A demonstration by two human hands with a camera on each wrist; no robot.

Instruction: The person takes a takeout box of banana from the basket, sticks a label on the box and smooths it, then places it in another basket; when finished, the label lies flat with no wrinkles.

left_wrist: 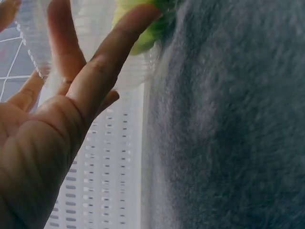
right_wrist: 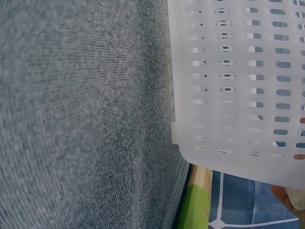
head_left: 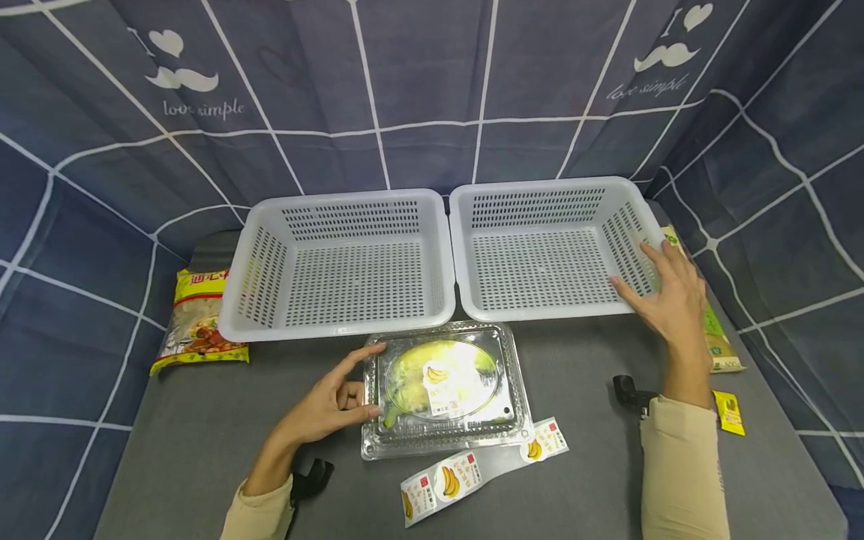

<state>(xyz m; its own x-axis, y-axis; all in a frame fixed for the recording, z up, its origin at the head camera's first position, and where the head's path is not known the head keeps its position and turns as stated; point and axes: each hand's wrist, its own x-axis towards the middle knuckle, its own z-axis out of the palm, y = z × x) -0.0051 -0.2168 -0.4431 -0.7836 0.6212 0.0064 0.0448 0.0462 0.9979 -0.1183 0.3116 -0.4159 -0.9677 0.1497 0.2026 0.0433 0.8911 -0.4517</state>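
Observation:
A clear plastic clamshell box (head_left: 442, 442) with yellow-green fruit and a banana label (head_left: 442, 386) under its lid lies before the baskets. At its left side is my left hand (head_left: 331, 401), index finger and thumb stretched along the edge, the other fingers partly hidden. The left wrist view shows those fingers (left_wrist: 90, 78) spread against the clear plastic. My right hand (head_left: 671, 296) is at the right rim of the right white basket (head_left: 540, 311), its fingers spread and thumb over the inside. Whether it bears on the rim is unclear.
The left white basket (head_left: 337, 330) stands alongside the right one. A strip of banana labels (head_left: 442, 487) lies partly under the box. A yellow food bag (head_left: 202, 322) is at the left; a green bag (head_left: 722, 345) and small yellow packet (head_left: 729, 412) are at the right.

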